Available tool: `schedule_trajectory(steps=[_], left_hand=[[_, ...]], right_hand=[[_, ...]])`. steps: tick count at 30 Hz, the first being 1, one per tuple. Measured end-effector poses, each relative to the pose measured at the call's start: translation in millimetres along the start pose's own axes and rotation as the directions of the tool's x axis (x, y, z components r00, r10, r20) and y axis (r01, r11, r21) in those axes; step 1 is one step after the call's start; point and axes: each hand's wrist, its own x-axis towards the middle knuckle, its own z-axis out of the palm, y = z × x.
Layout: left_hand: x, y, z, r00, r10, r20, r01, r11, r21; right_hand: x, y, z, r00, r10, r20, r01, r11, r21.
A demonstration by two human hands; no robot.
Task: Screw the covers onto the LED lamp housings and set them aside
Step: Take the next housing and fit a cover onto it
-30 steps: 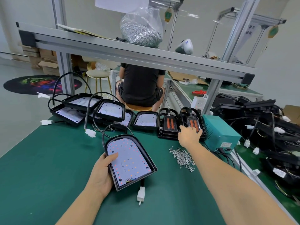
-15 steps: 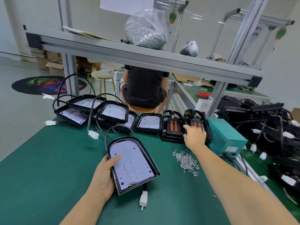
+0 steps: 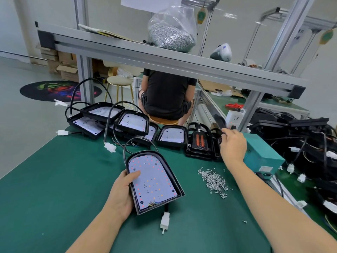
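Head view. The fingers (image 3: 222, 134) of the right hand (image 3: 233, 146) are curled round the upper edge of a black moulded lamp cover (image 3: 216, 128), the right-hand one of two standing at the far edge of the green bench mat (image 3: 54, 179); the cover appears tilted up off its stack, though blur hides exactly how much of it the hand encloses. The other black cover with two orange inserts (image 3: 199, 141) sits just beside it, untouched. The left hand (image 3: 124, 190) grips the near, left rim of the black arch-shaped lamp housing with its white LED board (image 3: 153, 181), thumb lying across the board face, fingers under the edge. The housing rests flat on the mat, its black cable looping behind and its white plug (image 3: 165, 220) trailing toward the near edge.

Judgement: the step in hand is fetching a cover to seat on this housing. Done well, the cover comes across clear of the cable loop, lands arch end to arch end, and the left thumb withdraws from the board before seating. The housing should stay pinned flat. The loose pile of small silver screws (image 3: 215, 180) lies near the housing's right side, within reach for fastening; the teal metal box (image 3: 260, 157) stands just beyond the right wrist.
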Motion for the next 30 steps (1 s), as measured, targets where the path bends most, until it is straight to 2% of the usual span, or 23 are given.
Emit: schedule_trajectory(steps=[4,6,10,14,17,23,27,30], left_hand=[[-1,1,3,0.999,-0.033,0.004,0.033,0.999,-0.042],[-1,-1,3,0.999,-0.049,-0.011,0.048,0.996,-0.070],[0,-2,6,0.994,-0.061,-0.088,0.052,0.994,-0.101],[-2,-2,12,0.993,-0.061,-0.101,0.047,0.989,-0.139],[-7,-3,14,0.993,-0.043,-0.110,0.025,0.985,-0.168],[-8,-4,15,0.989,-0.024,-0.148,0.003,0.990,-0.141],[-9,-3,11,0.987,-0.059,-0.153,0.032,0.984,-0.173],[-10,-1,10,0.992,-0.095,-0.083,0.076,0.976,-0.206]], right_hand=[[-27,-32,-35,0.991,-0.109,-0.077,0.127,0.946,0.298],[-54,-55,-53,0.970,-0.218,-0.104,0.242,0.894,0.377],[-126,-100,-77,0.882,-0.446,-0.152,0.468,0.788,0.401],[-182,-129,-72,0.768,-0.622,-0.153,0.637,0.717,0.282],[-201,-138,-65,0.750,-0.656,-0.078,0.656,0.725,0.209],[-212,-155,-52,0.793,-0.606,0.061,0.595,0.792,0.140],[-217,-156,-44,0.793,-0.603,0.091,0.589,0.796,0.140],[-218,-147,-41,0.785,-0.612,0.089,0.596,0.787,0.157]])
